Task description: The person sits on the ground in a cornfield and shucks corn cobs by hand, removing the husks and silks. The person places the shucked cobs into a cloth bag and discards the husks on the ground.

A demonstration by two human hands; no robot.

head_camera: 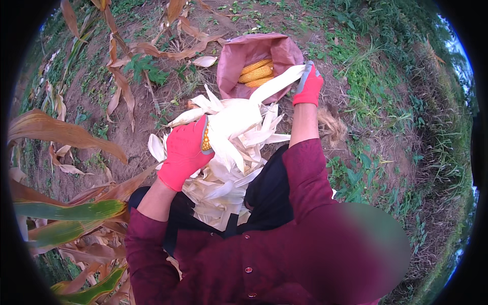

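Observation:
My left hand (187,150), in a red work glove with a grey palm, grips an ear of corn (206,140) whose yellow kernels show beside the fingers. Pale husk (234,118) still covers much of that ear. Up and to the right, my right hand (309,84), gloved the same way, pinches the end of a long husk strip (278,83) stretched from the ear. Beyond the ear stands an open reddish woven sack (234,59) with several bare yellow cobs (259,72) inside. Loose husks (217,194) are heaped between my legs.
Dry corn stalks and leaves (65,133) reach in from the left, some close to my left arm. A tuft of brown corn silk (331,124) lies on the soil right of my right forearm. Green weeds (354,175) and grass (438,141) cover the ground farther right.

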